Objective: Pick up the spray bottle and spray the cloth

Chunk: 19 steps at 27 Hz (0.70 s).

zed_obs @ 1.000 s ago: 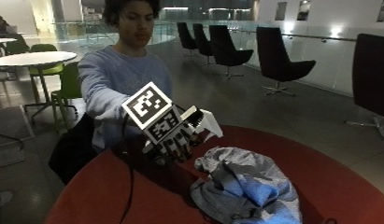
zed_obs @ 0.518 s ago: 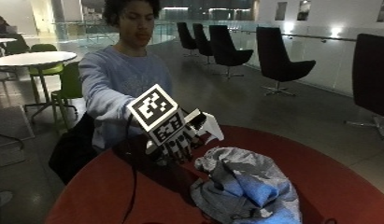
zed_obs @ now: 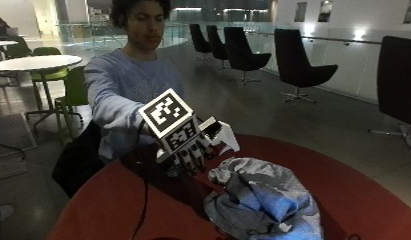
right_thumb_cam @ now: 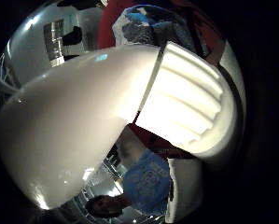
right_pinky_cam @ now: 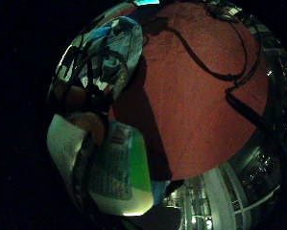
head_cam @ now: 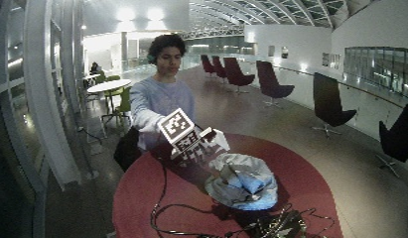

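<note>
In the outside view my gloved right hand [zed_obs: 189,158] grips a spray bottle, held above the red round table [zed_obs: 365,195]. The bottle's white spray head [zed_obs: 222,136] juts out toward a crumpled grey and blue cloth [zed_obs: 265,200], which lies on the table just beside and below it. The thumb side palm view is filled by the white spray head [right_thumb_cam: 83,130] and its ribbed trigger [right_thumb_cam: 185,107], with the cloth [right_thumb_cam: 148,23] beyond. The little finger side palm view shows the bottle's labelled, green-tinted body [right_pinky_cam: 126,172] against my palm, and the cloth [right_pinky_cam: 104,52] on the table [right_pinky_cam: 196,105].
Black cables [head_cam: 256,225] lie bundled at the table's near edge, and one runs across the table [right_pinky_cam: 215,72]. The person [zed_obs: 132,85] stands behind the table. Dark chairs [zed_obs: 295,65] and another table [zed_obs: 32,62] stand farther off.
My hand with the bottle has drifted slightly toward the cloth. The cloth has not moved.
</note>
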### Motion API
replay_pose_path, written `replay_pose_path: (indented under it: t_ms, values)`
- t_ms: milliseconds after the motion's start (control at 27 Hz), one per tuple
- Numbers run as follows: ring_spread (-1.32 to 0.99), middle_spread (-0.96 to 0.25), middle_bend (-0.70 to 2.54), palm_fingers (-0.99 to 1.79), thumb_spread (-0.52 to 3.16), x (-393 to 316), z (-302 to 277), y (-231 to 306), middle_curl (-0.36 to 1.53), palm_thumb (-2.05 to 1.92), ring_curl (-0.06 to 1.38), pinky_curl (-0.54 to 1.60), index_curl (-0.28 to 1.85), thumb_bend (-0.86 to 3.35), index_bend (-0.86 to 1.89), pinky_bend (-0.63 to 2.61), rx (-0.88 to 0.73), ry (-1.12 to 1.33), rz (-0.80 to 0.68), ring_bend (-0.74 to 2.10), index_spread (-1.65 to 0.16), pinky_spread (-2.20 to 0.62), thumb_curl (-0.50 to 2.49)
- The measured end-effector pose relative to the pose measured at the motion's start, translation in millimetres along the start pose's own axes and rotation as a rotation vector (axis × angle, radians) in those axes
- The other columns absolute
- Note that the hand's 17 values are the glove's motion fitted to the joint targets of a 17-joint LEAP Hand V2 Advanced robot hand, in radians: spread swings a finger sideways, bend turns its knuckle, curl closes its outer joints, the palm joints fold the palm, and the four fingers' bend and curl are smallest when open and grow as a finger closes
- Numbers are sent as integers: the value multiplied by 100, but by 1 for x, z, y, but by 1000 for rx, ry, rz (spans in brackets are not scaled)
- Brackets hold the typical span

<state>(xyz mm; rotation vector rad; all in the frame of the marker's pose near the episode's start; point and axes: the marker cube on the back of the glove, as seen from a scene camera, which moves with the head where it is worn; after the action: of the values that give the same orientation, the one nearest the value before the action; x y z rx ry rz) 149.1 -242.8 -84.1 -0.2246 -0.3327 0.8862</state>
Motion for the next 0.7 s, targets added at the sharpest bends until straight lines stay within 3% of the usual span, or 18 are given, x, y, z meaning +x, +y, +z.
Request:
replay_pose_path:
  t_ms: [407,704]
  values:
    - [-6,-7,24,117,80,-9,5,5,45,90,39,38,42,-3,15,34,17,-31,-61,51,-25,0,60]
    - [-6,-7,24,117,81,-43,24,27,45,90,39,37,42,-3,15,34,44,-255,-317,51,-25,-1,60]
